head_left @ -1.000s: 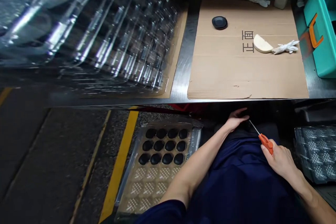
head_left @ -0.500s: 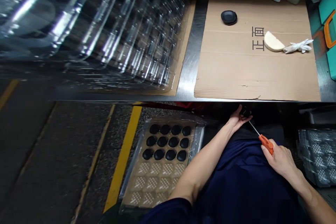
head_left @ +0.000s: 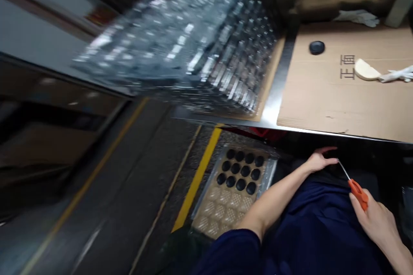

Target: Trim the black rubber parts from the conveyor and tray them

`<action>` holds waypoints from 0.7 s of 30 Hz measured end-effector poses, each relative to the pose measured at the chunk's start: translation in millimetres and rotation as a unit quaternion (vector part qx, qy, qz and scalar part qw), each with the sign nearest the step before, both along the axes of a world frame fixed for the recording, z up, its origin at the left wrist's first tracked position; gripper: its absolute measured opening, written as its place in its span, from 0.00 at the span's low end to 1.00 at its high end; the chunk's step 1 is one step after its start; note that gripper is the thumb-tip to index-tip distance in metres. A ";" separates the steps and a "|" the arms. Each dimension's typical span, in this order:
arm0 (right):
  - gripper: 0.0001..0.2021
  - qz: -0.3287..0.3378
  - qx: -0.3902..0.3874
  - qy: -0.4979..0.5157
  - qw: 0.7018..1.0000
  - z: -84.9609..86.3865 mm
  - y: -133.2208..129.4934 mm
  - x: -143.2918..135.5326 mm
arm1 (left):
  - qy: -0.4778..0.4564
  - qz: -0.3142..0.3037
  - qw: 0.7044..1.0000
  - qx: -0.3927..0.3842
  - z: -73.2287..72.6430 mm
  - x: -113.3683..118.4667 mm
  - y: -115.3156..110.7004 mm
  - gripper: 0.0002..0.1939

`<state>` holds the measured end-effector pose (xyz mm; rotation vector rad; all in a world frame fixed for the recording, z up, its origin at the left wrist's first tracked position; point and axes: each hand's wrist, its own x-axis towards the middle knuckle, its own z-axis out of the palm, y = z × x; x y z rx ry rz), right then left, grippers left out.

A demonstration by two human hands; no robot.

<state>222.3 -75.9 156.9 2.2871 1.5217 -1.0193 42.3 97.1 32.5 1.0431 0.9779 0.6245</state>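
My left hand is curved below the table edge, thumb and fingers around a dark round piece that barely stands out from the shadow. In my right hand is an orange-handled tool with a thin metal shaft. Its tip reaches the thumb side of my left hand; whether it touches the piece cannot be made out. Left of my left forearm lies a clear plastic tray, with several black round pieces in its far rows and bare pockets in the near rows.
Cardboard covers the metal table. On it lie a black piece, a cream half-round block and a white glove. Stacked clear trays stand at the table's left. Yellow lines mark the floor.
The view has swung left, so the table, floor tray and both hands appear farther right. The tool stays in my right hand, its tip still by my left hand.
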 end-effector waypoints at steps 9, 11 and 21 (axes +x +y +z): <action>0.21 0.030 0.055 0.033 0.997 -13.6 -10.8 -8.1 | -0.160 0.102 0.939 -0.286 -0.1 21.3 3.9 0.28; 0.18 0.003 0.079 0.044 0.996 -0.3 -20.2 -9.4 | -0.167 0.094 0.930 -0.314 7.4 18.9 -2.0 0.23; 0.28 -0.540 0.558 0.034 0.630 11.5 -42.8 124.2 | -0.074 0.035 0.962 -0.259 31.9 -42.3 -11.0 0.33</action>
